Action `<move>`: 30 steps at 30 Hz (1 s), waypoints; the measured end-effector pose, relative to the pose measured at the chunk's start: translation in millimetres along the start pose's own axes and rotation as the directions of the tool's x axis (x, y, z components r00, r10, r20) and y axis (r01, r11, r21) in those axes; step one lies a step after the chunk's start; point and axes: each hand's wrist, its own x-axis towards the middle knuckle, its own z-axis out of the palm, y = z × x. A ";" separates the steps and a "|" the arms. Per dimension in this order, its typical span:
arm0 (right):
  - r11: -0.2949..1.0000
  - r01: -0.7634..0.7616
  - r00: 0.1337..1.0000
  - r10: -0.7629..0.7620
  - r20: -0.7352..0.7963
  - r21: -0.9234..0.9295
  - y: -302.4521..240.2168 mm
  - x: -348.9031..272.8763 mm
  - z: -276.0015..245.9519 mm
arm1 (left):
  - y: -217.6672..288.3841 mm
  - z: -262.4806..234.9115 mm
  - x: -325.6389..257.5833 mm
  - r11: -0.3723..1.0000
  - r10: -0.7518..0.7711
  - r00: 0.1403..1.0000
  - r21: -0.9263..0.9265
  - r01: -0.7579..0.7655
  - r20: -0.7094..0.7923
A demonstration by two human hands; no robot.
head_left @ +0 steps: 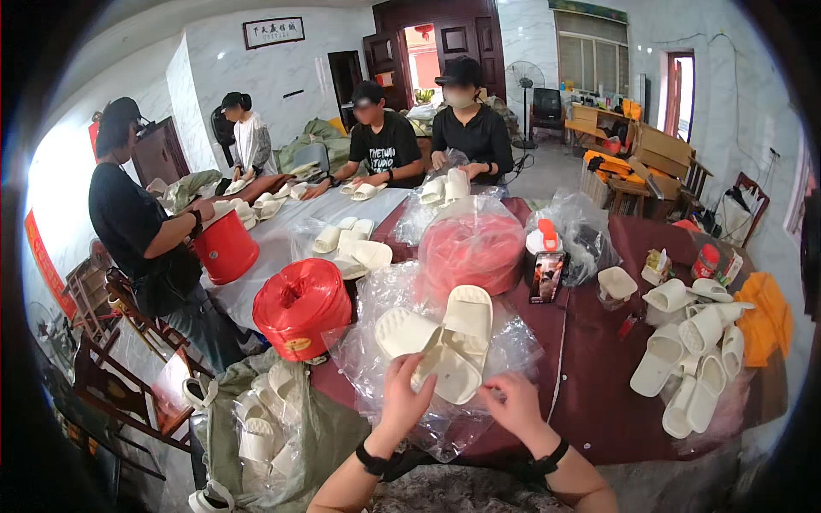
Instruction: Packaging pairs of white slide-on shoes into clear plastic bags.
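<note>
In the head view, a worker's left hand (pixel 406 389) and right hand (pixel 517 406) met at a pair of cream slippers (pixel 449 372), which lay one across the other, soles partly bared, above clear plastic bags (pixel 518 346) spread over a maroon table (pixel 590 376). The left fingers were parted around the near edge of the pair, thumb toward the sole, though how firmly they gripped could not be told; the right fingers were bunched just beside the heel, and whether they pinched clear film there was equally uncertain. The handling appeared to be partway along: the pair had been brought together but did not look enclosed in plastic. Plenty seemed left, with a heap of loose slippers (pixel 701 329) to the right, beside an orange cloth (pixel 764 321). To the left, slippers under clear film (pixel 256 440) sat in a green sack (pixel 329 427) and looked finished, although glare and folds hid how many were there. A red roll (pixel 301 308) and a plastic-covered pink roll (pixel 472 248) stood beyond, the latter blocking part of the table behind it. Across the table, a co-worker in black (pixel 470 132) held slippers at a plastic bag, the details too small to read. The dark fisheye rim cut off the room's edges, and the worker's forearms left the frame below.
</note>
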 end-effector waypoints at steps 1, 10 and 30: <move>1.000 -0.005 1.000 0.005 0.004 0.002 0.2 10.0 -0.7 | 0.3 -8.6 -12.8 0.872 0.237 0.968 0.458 -0.175 -0.080; 0.911 0.139 0.961 -0.029 0.274 -0.389 33.5 83.4 106.1 | -75.8 -17.2 -56.2 0.849 0.007 0.993 0.524 -0.066 0.115; 0.836 -0.140 0.985 0.170 -0.008 0.531 41.5 71.9 50.5 | -78.5 -45.2 -53.7 0.852 0.193 0.942 0.429 -0.299 0.274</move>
